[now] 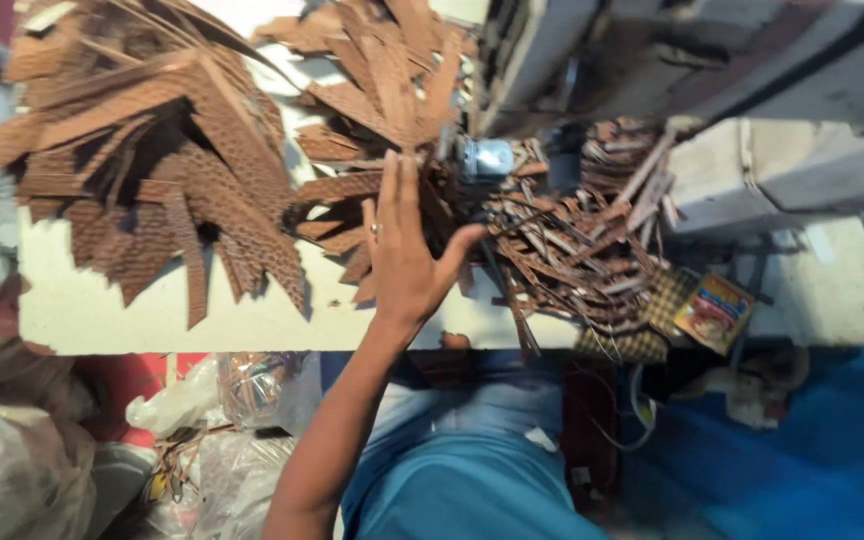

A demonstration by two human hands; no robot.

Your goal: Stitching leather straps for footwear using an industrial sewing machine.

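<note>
Motion blur softens everything; the machine (pixel 652 60) at top is cut off and hard to identify. Only one hand shows, the left hand (pixel 407 250), fingers spread flat, gripping nothing, resting on brown strips (pixel 352 185) at mid-table. Larger strip piles cover the white table (pixel 102 315). Plastic bags (pixel 12 470) lie on the floor.

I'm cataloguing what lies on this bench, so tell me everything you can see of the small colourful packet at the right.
The small flat packet, printed in yellow, orange and red, looks like a glossy paper or foil sachet. It lies tilted near the front right edge of the pale worktable, partly on a brown checked cloth, beside the tangle of thin brown strips. Nothing holds it; the left hand is well away from it. Whether it is opened cannot be told.
</note>
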